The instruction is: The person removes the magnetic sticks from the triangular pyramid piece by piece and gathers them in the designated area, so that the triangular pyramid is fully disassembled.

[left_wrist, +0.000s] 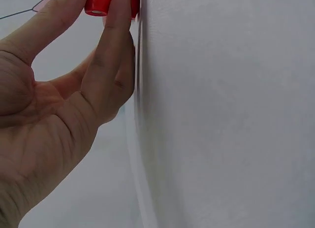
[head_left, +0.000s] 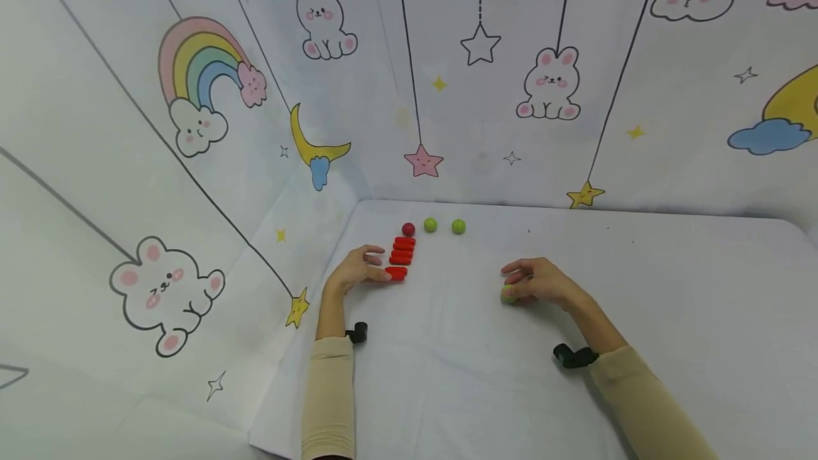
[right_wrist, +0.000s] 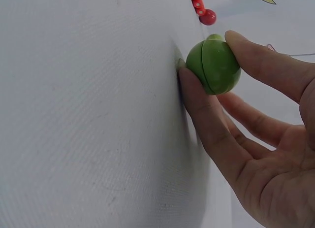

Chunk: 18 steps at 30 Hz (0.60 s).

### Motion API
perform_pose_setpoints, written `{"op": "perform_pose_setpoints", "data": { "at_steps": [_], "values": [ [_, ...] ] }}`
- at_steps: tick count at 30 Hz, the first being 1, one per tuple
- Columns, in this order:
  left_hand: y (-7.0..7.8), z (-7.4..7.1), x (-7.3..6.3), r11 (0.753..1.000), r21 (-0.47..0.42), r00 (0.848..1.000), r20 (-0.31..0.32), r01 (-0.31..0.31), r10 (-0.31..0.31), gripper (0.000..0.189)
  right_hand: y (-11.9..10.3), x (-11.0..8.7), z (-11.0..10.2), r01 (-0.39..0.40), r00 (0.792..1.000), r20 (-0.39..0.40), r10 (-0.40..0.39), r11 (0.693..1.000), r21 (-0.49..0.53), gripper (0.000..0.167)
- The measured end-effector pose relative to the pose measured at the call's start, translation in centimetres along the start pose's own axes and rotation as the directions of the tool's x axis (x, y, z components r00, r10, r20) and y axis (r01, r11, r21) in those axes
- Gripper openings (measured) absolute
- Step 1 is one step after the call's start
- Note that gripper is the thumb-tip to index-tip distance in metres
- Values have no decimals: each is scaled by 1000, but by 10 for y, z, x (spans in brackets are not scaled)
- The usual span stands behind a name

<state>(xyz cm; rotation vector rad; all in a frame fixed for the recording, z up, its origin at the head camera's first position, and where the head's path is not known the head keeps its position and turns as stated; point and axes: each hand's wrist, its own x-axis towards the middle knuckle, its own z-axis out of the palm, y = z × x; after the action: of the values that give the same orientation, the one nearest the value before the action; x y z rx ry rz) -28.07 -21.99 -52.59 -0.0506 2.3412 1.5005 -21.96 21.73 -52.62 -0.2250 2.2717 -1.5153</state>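
My left hand (head_left: 353, 270) is at the near end of a column of red cylindrical pieces (head_left: 402, 250). Its thumb and a finger pinch the nearest red cylindrical piece (head_left: 397, 273), whose end (left_wrist: 97, 5) shows at the top of the left wrist view. Farther right, my right hand (head_left: 542, 281) holds a green ball (head_left: 508, 294) low at the tabletop. The right wrist view shows that green ball (right_wrist: 216, 68), glossy and with a seam round it, between thumb and fingertips. The other fingers of that hand stay off the ball.
Beyond the red column stand a dark red ball (head_left: 408, 229) and two green balls, one left (head_left: 431, 224) and one right (head_left: 458, 226). All lie on a white-covered table (head_left: 447, 375). Walls with cartoon prints rise at the back and left.
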Motion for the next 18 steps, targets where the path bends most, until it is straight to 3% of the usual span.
{"op": "perform_pose_setpoints", "data": {
  "at_steps": [6, 12, 18],
  "values": [
    [5, 7, -2, 990, 142, 999, -51, 5, 2, 65, 1, -1, 3, 12, 1000, 2, -13, 1000, 6, 57],
    [9, 11, -2, 974, 227, 994, -109, 27, -2, 64, 2, -1, 3, 16, 1000, 1, -16, 1000, 6, 58],
    [13, 13, 1, 965, 257, 991, -131, 45, -12, 60, -1, -1, 1, 19, 1000, 1, -19, 1000, 1, 59]
  ]
}}
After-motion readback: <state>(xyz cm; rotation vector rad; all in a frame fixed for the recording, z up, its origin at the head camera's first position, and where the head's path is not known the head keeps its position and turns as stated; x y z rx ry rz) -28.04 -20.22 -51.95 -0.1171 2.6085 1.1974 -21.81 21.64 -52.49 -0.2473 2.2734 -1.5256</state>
